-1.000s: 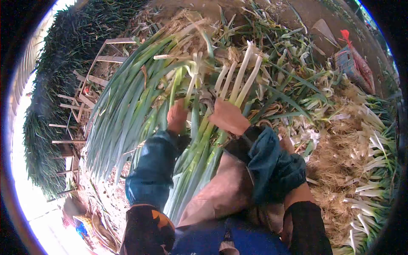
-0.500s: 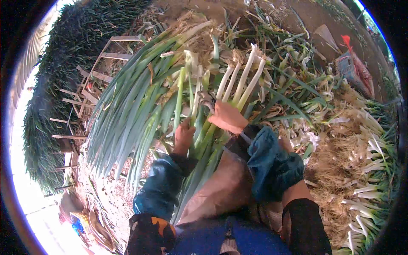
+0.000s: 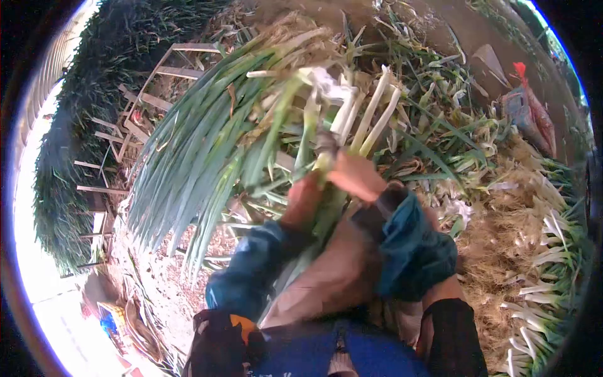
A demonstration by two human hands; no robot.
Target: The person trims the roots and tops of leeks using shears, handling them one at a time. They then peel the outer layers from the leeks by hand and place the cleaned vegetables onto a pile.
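My left hand (image 3: 303, 196) is closed around the green part of a green onion, its outline smeared by motion. Close beside it, my right hand (image 3: 357, 176) grips several long green onions (image 3: 380, 119) whose white shafts point up and away from me. A small dark thing (image 3: 326, 143) shows at the right hand's fingers, too blurred to name. A blurred pale piece of onion (image 3: 320, 81) is above the hands. To the left lies a big heap of untrimmed green onions (image 3: 188, 151) with long leaves. Leaves from the held bunch run back over my lap.
Torn leaves and peelings (image 3: 433, 107) litter the ground ahead. On the right lie rows of onions with bushy roots (image 3: 502, 232). A red-topped sack (image 3: 531, 119) stands at the far right. Wooden frames (image 3: 135, 119) and a dark green stack (image 3: 59, 182) are at the left.
My left hand has moved right, up against the right hand, bringing its onion along. The right hand has shifted slightly right. A pale, blurred piece now shows above the held shafts.
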